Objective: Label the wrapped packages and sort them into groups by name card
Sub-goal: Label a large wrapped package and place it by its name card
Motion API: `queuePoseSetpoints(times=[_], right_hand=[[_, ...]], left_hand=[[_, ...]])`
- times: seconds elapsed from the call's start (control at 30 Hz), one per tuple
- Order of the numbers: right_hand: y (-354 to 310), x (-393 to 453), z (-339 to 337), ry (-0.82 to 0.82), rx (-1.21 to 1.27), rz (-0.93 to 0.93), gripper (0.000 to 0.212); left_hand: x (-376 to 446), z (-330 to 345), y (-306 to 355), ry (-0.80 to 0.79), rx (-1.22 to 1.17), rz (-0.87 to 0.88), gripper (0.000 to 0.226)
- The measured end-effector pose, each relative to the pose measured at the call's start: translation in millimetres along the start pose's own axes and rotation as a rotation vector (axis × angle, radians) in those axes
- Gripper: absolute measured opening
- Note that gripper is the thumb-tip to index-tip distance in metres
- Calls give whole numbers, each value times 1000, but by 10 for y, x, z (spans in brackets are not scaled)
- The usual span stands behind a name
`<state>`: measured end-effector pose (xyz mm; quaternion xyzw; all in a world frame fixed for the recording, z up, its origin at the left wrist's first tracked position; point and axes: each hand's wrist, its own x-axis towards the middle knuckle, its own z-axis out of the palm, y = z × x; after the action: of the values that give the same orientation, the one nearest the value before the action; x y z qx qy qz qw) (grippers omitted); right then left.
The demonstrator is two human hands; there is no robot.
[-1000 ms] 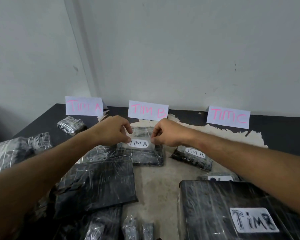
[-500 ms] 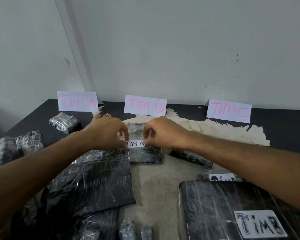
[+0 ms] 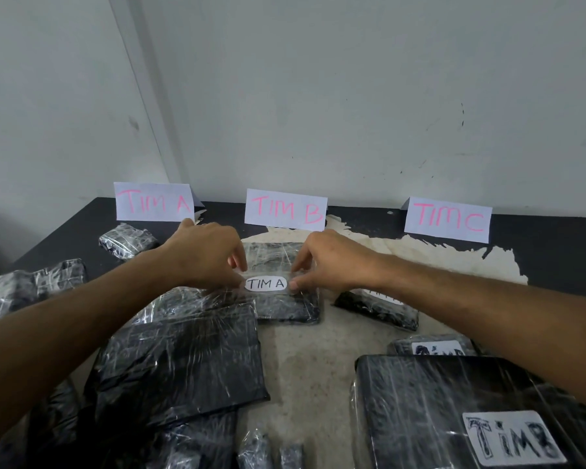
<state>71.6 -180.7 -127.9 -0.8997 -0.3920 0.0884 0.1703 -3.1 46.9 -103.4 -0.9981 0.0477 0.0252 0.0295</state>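
Dark bench [image 3: 555, 252] with a worn pale patch, set against a grey wall [image 3: 352, 96].

Near the front right corner: the largest package [image 3: 420, 411], black and film-wrapped, bearing a white sticker reading "TIM B".

Left of centre: a broad flat package [image 3: 183, 363], no label visible, overlapping others toward the front left edge.

At mid-bench, just before the back edge: a middle-sized package [image 3: 285, 299] carrying the white oval label [image 3: 266, 284] marked "TIM A".

Just beside it on the right: a small package [image 3: 376, 309], label half hidden by the right forearm.

Near the back left corner: a small package [image 3: 126, 240] lying before the "TIM A" card [image 3: 153, 202].

Along the back edge: that card, the "TIM B" card [image 3: 286, 209] at the middle, the "TIM C" card [image 3: 448, 219] to the right, all upright.

Left hand [image 3: 203, 255] at the label's left end, fingers curled, tips pressing label to wrap.

Right hand [image 3: 332, 262] at the label's right end, thumb and fingertips bent, pinching down there.
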Motion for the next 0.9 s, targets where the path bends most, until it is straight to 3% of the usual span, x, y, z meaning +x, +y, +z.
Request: queuePoseSetpoints(times=[0.17,0.4,0.9], right_hand=[[19,-40,25,-21,-39,15,37],[153,-96,-68,-56,-18,104,75],[516,-340,-212,-81,-24,188,79]], left_hand=[[-15,67,-15,-79,-51,-16,37],[25,55,-188,-245,-96,-146,85],[174,100,172,-123,-234,-43,74]])
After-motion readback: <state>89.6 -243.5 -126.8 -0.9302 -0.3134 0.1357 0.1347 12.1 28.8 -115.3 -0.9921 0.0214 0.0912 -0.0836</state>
